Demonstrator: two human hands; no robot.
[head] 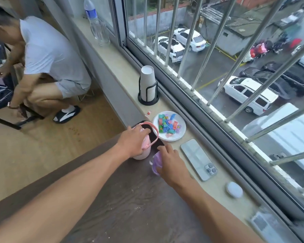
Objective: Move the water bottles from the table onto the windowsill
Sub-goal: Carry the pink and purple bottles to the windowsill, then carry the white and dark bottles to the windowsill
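Here, I look down over two bare forearms reaching toward a window.
Left hand [132,141]: centre of the frame, fingers wrapped around the top of the pink bottle [144,148].
Pink bottle: upright at the far edge of the dark wooden bench [123,199], its pink carry loop arching above the lid, in front of a black phone lying flat.
Right hand [170,163]: just right of the left, fingers curled down over the purple bottle [155,164]; I cannot tell whether they grip it.
Purple bottle: mostly hidden under that hand, at the bench edge beside the windowsill [125,67].
Windowsill: a pale ledge running from upper left to lower right, carrying a clear plastic bottle [96,27] at upper left, a stack of paper cups [146,85] in a black holder, a white plate of coloured sweets [168,126], a silver phone [198,159] and a small white case [234,189].
Left of frame: another person crouches on the wooden floor.
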